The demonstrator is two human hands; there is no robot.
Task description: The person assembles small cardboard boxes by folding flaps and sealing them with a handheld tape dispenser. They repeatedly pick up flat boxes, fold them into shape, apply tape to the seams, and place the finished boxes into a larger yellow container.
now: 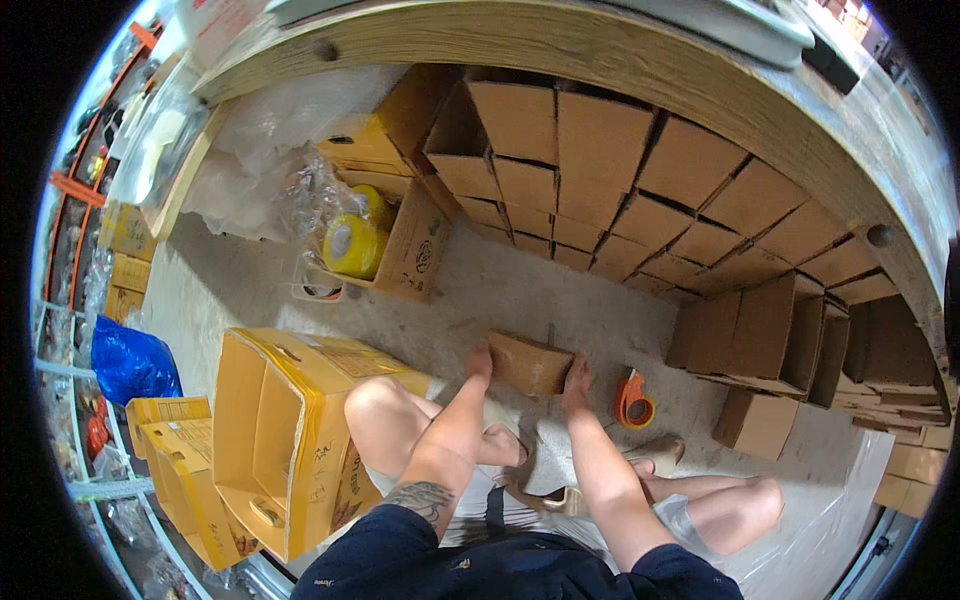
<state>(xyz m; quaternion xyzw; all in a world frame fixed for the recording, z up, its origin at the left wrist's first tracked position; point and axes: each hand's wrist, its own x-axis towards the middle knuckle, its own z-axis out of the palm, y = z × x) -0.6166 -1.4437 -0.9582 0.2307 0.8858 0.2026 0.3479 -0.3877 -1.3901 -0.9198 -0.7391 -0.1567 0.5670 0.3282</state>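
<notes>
A small brown cardboard box point(527, 364) is held between my two hands, low over the concrete floor in front of me. My left hand point(479, 362) presses against its left end, and my right hand point(576, 380) grips its right end. The box looks closed on the side facing up. Just right of my right hand, an orange tape dispenser point(633, 400) lies on the floor. My fingers are partly hidden behind the box's ends.
A large open yellow carton point(265, 440) stands at my left. Ahead sits an opened carton point(410, 240) with rolls of yellow tape point(352, 245). Stacked brown boxes point(600, 190) line the back and right under a wooden table edge point(560, 45). A blue bag point(135, 362) lies far left.
</notes>
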